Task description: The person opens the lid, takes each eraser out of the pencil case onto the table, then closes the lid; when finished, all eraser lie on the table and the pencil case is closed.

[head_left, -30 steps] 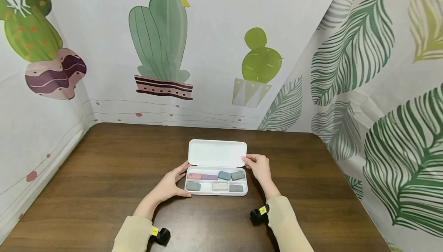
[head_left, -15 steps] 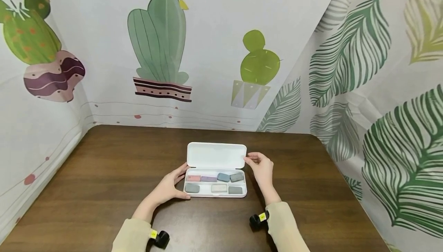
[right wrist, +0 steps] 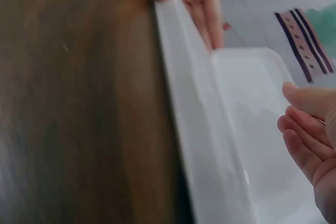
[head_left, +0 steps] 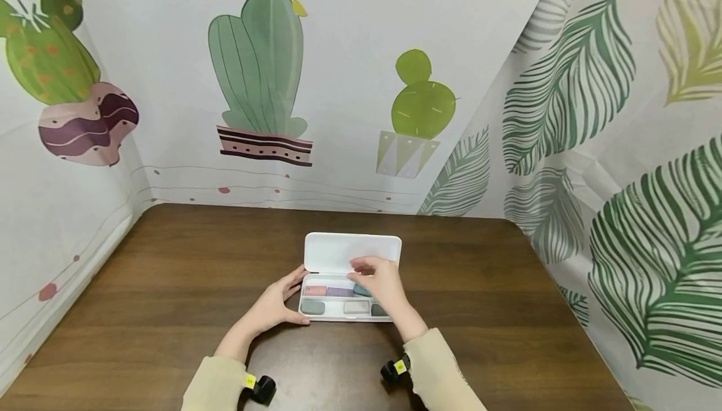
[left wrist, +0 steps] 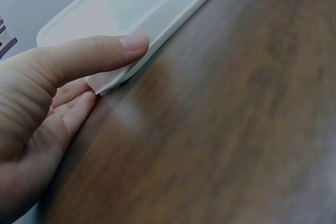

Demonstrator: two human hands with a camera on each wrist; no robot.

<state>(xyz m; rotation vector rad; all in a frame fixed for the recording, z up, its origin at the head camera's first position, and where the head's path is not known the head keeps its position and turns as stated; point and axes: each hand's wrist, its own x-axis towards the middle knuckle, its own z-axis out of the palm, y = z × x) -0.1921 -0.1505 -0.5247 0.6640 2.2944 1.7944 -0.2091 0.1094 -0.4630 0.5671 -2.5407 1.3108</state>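
A flat white case point(head_left: 334, 319) lies on the table with its lid point(head_left: 333, 249) raised at the back. Small rectangular blocks sit in its compartments: pink point(head_left: 316, 291) and lilac point(head_left: 340, 292) at the back, grey point(head_left: 313, 306) and whitish point(head_left: 356, 306) in front. My left hand point(head_left: 271, 303) holds the case's left end, thumb at the front corner and fingers behind. Over the right half hovers my right hand point(head_left: 385, 282), fingers loosely bent, nothing visible between them. It partly covers a blue block point(head_left: 360, 290) and a dark grey one point(head_left: 378, 310). In the right wrist view it is apart from the lid.
The brown wooden table point(head_left: 214, 267) extends around the case on all sides. Behind it hangs a white cloth point(head_left: 350, 85) printed with cacti and leaves. Black wrist cameras are strapped at both sleeves.
My right hand has left the lid's right edge and moved left, over the case. The lid stays raised. My left hand keeps its place on the case's left end.
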